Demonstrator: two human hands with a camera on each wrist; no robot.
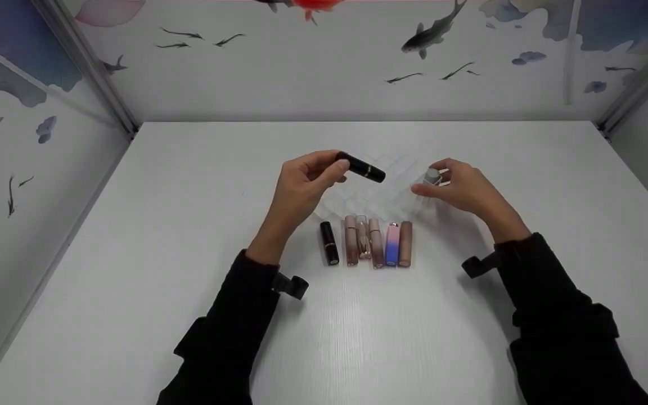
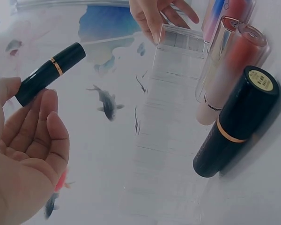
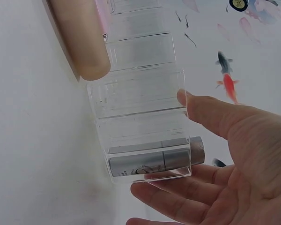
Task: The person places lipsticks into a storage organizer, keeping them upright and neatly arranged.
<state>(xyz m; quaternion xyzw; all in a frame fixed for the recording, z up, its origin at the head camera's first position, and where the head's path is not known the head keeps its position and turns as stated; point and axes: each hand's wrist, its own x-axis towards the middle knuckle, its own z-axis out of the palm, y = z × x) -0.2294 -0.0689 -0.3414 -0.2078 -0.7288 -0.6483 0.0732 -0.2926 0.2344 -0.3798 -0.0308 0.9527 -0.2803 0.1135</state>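
Observation:
My left hand (image 1: 307,183) pinches a black lipstick (image 1: 361,167) with a gold band between thumb and fingers, raised above the table. Behind the row of tubes lies a clear plastic organizer (image 3: 140,89) divided into compartments. At its right end my right hand (image 1: 467,188) grips it, the thumb on its upper edge and the fingers round the end wall. A silver tube (image 3: 150,161) stands in that end compartment, its cap (image 1: 432,176) sticking out. A second black lipstick (image 2: 236,122) lies on the table, near the organizer's left end.
Right of the lying black lipstick is a row of tubes: pinkish lip glosses (image 1: 351,241), a clear one (image 1: 363,239), a pink-and-blue tube (image 1: 392,244) and a tan tube (image 1: 405,243). The white table (image 1: 386,337) meets a fish-patterned back panel (image 1: 329,84) and side panels.

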